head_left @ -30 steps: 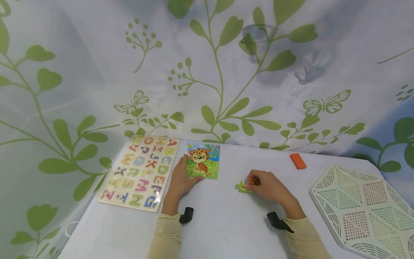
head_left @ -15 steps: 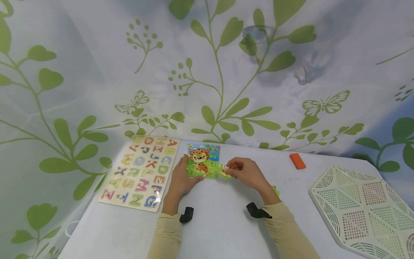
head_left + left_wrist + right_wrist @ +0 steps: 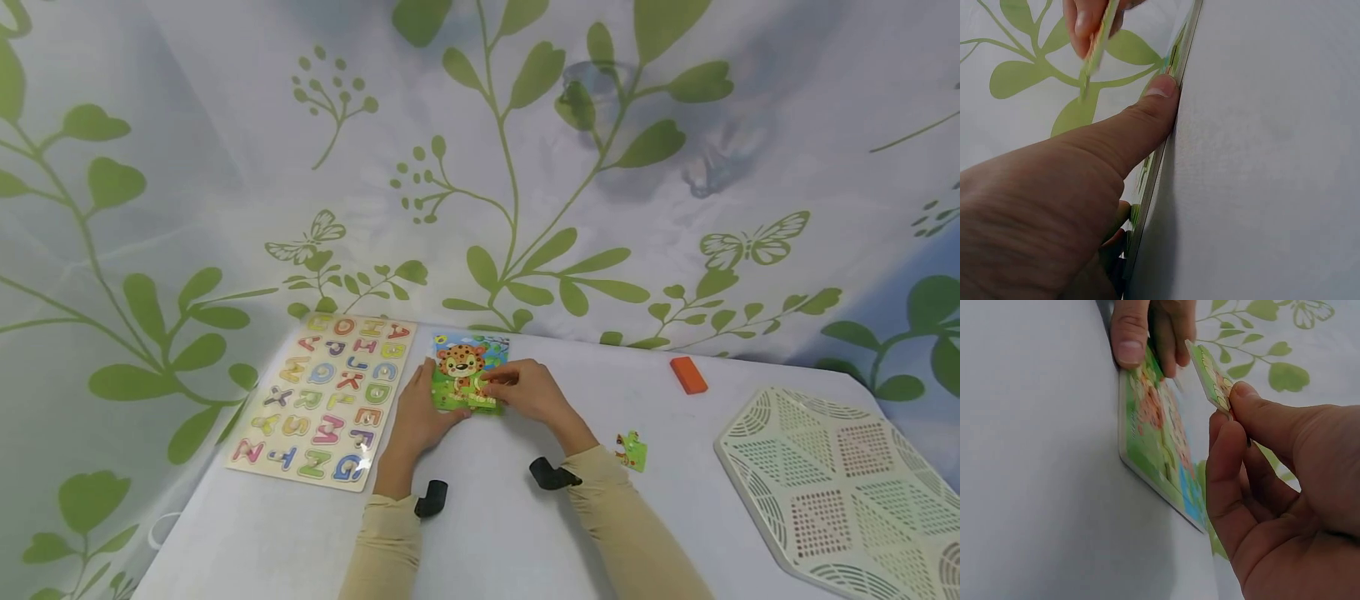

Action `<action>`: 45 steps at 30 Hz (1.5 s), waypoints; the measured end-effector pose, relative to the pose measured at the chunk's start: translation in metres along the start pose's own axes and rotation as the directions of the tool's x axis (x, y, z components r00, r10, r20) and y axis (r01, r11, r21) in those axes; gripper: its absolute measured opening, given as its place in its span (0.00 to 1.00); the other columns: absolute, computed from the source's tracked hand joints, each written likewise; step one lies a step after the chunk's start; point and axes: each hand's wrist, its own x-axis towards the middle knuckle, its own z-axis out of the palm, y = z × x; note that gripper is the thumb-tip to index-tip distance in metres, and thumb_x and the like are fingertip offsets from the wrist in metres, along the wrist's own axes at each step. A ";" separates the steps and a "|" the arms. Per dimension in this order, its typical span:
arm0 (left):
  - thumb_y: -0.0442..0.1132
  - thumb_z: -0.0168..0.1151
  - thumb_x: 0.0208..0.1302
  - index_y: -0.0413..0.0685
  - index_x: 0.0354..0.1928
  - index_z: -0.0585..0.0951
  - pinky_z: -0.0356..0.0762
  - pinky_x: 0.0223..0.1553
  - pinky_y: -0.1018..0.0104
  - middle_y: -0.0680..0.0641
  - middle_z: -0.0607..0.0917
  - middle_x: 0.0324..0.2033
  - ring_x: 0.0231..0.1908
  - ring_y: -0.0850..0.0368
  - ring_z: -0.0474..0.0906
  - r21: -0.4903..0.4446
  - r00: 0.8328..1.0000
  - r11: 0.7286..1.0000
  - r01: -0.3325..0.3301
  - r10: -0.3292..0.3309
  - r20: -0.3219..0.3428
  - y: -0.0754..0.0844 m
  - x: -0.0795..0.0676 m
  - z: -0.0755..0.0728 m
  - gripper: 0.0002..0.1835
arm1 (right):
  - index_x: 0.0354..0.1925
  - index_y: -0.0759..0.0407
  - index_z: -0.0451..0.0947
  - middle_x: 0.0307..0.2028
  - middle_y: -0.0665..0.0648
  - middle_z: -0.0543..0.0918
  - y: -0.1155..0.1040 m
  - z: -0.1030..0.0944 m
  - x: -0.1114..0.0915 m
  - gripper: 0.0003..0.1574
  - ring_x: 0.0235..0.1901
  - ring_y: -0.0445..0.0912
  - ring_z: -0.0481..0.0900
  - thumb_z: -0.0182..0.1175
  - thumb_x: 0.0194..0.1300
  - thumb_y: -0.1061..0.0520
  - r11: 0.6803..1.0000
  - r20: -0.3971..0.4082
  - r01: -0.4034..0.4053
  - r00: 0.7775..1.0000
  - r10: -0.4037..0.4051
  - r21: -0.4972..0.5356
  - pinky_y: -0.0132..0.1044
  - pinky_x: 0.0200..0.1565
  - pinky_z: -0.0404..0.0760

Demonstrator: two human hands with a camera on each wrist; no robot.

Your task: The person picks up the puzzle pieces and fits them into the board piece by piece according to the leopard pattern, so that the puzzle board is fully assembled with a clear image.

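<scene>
A jigsaw puzzle board (image 3: 459, 362) with a leopard picture lies flat on the white table. My left hand (image 3: 420, 421) rests at its near left corner, fingers along the left side and the straight thumb (image 3: 1144, 115) pressed on the near edge. Between thumb and fingertips, my right hand (image 3: 534, 392) pinches a green jigsaw piece (image 3: 1211, 381). That piece is tilted and held over the lower right part of the board, overlapping it in the head view. A second jigsaw piece (image 3: 632, 450) lies on the table to the right of my right wrist.
To the left lies an alphabet peg board (image 3: 322, 400) with coloured letters. An orange block (image 3: 688, 375) sits at the back right. Nearer on the right is a large white perforated panel (image 3: 832, 483). Behind the table hangs a leaf-patterned cloth (image 3: 540, 183).
My right hand has lifted the jigsaw piece from the table and brought it left over the puzzle board, uncovering the second piece. My left hand has stayed at the board.
</scene>
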 end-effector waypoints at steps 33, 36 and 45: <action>0.54 0.79 0.54 0.44 0.81 0.53 0.61 0.75 0.40 0.33 0.60 0.77 0.76 0.32 0.58 -0.013 1.000 1.000 -0.022 0.022 -0.001 -0.002 0.000 0.000 0.60 | 0.48 0.47 0.90 0.47 0.49 0.91 -0.034 0.042 0.035 0.13 0.44 0.46 0.87 0.67 0.68 0.47 0.884 0.034 -0.010 0.999 0.029 -0.468 0.40 0.42 0.85; 0.54 0.79 0.53 0.44 0.81 0.53 0.61 0.75 0.39 0.33 0.60 0.78 0.76 0.32 0.58 -0.017 1.000 0.999 -0.028 0.028 -0.005 -0.003 0.000 0.000 0.60 | 0.47 0.43 0.90 0.45 0.47 0.91 -0.036 0.043 0.035 0.13 0.39 0.43 0.85 0.67 0.68 0.44 0.846 0.028 -0.015 0.999 0.036 -0.533 0.37 0.34 0.83; 0.53 0.80 0.53 0.42 0.80 0.54 0.61 0.75 0.41 0.34 0.59 0.78 0.76 0.33 0.58 -0.015 0.999 0.999 -0.041 0.040 -0.017 -0.004 0.001 0.001 0.60 | 0.44 0.41 0.91 0.36 0.46 0.89 -0.038 0.049 0.033 0.11 0.33 0.41 0.84 0.69 0.66 0.43 0.778 0.009 -0.006 1.000 0.015 -0.628 0.37 0.28 0.81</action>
